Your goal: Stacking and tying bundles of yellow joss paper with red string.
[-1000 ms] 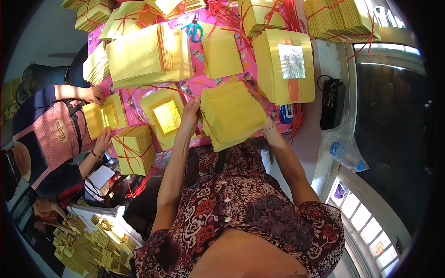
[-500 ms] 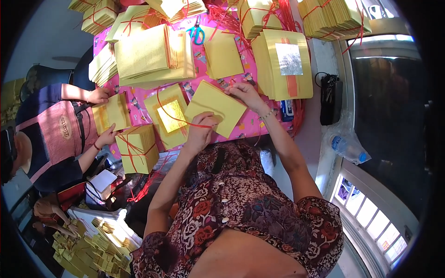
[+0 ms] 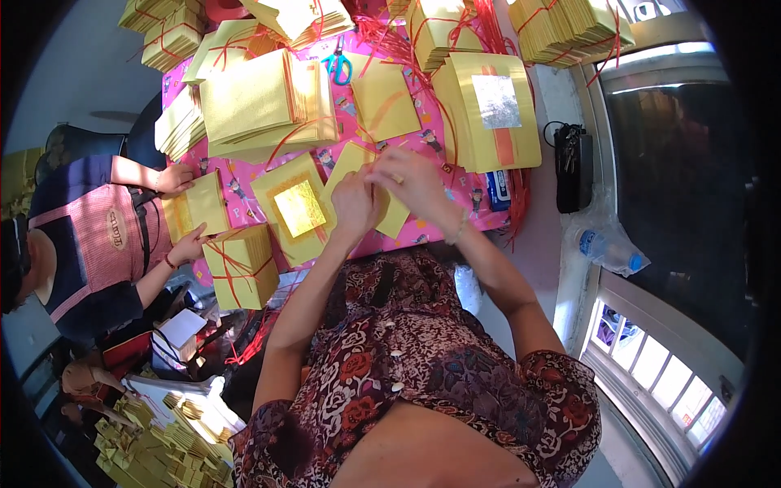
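Observation:
My left hand (image 3: 355, 205) and my right hand (image 3: 413, 185) come together over a stack of yellow paper sheets (image 3: 394, 221), which lies turned at an angle on the pink table. The fingers of both are closed, pinching a thin red string (image 3: 368, 137) where they meet; the pinch itself is partly covered by my right hand. Just left of the stack is another yellow paper bundle with a gold square (image 3: 299, 208) on it. Beyond my hands a single yellow sheet (image 3: 386, 104) lies flat.
Tall yellow paper stacks (image 3: 248, 98) stand at the back left, beside teal-handled scissors (image 3: 338, 69). A silver-squared stack (image 3: 498, 102) is at right, near a blue packet (image 3: 498, 189). To the left, another person's hands (image 3: 189, 242) hold yellow paper by a tied bundle (image 3: 242, 268).
My right hand has moved left and my left hand up, so they now meet over the stack. The red string that crossed my left hand has shifted away toward the back.

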